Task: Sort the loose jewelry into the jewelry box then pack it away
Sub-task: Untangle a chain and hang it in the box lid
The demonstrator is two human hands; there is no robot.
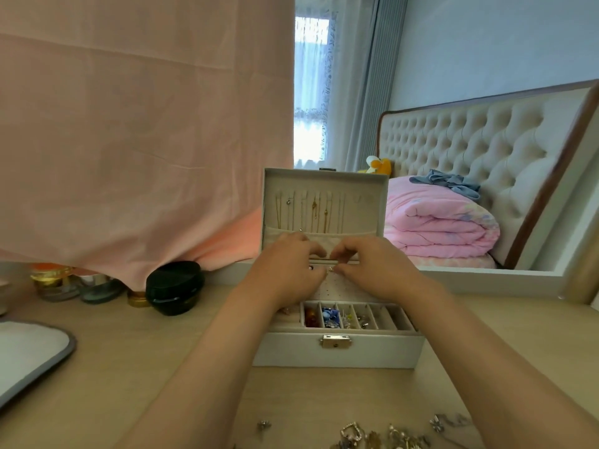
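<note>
- The white rectangular jewelry box [291,351] sits on the pale wooden tabletop [129,367]. Its long axis runs left to right, its brass clasp [336,341] faces the person, and its lid [376,189] stands upright behind the grip.
- The left hand [288,267] and right hand [372,267] meet above the box. Each grip is narrow, fingertips pinching one tiny shiny piece [330,269], too small to identify.
- Just nearer than the grip, four narrow slots [329,315] hold trinkets.
- A heap of loose jewelry [372,437] lies on the tabletop, nearest the person.
</note>
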